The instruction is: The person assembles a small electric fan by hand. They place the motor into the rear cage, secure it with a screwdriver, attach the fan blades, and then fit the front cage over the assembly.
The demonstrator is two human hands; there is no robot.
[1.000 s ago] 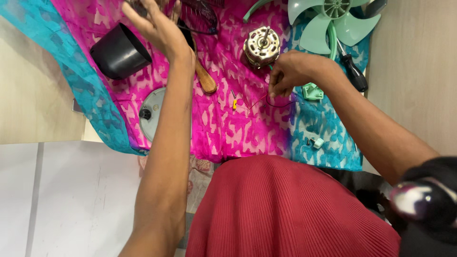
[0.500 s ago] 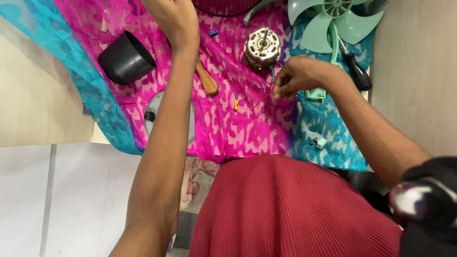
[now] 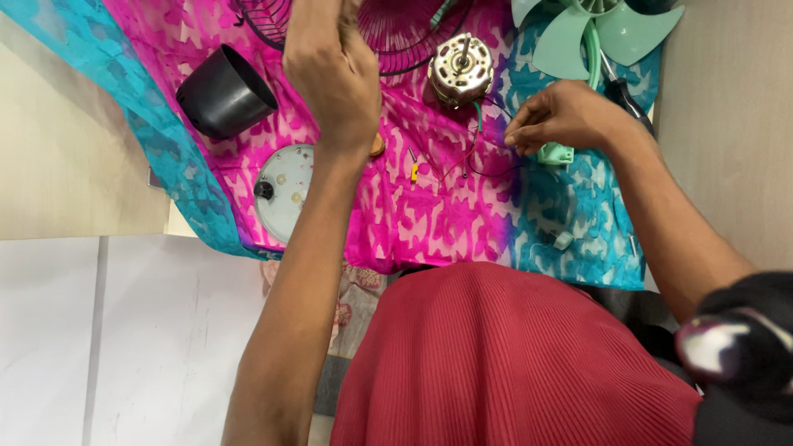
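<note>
Now, wires: thin red and dark wires (image 3: 471,161) run from the motor (image 3: 461,70) down over the pink part of the cloth (image 3: 413,223), just below the motor.
Right hand: the right hand (image 3: 562,116) pinches the wires' far ends between fingertips, beside a small green part (image 3: 555,154) on the blue part of the cloth.
Left hand: the left hand (image 3: 330,66) is raised above the cloth, back toward the camera; whether it grips anything cannot be told.
Motor: stands shaft up, next to a dark wire grille (image 3: 396,29) at the top edge.
Near the wires: a small yellow piece (image 3: 414,172) lies just left of them.
Further out: a black cup (image 3: 225,92) on its side, a round grey plate (image 3: 285,190) with a black knob, a green fan blade (image 3: 578,33), and a black-handled screwdriver (image 3: 624,89) by the right wrist.
</note>
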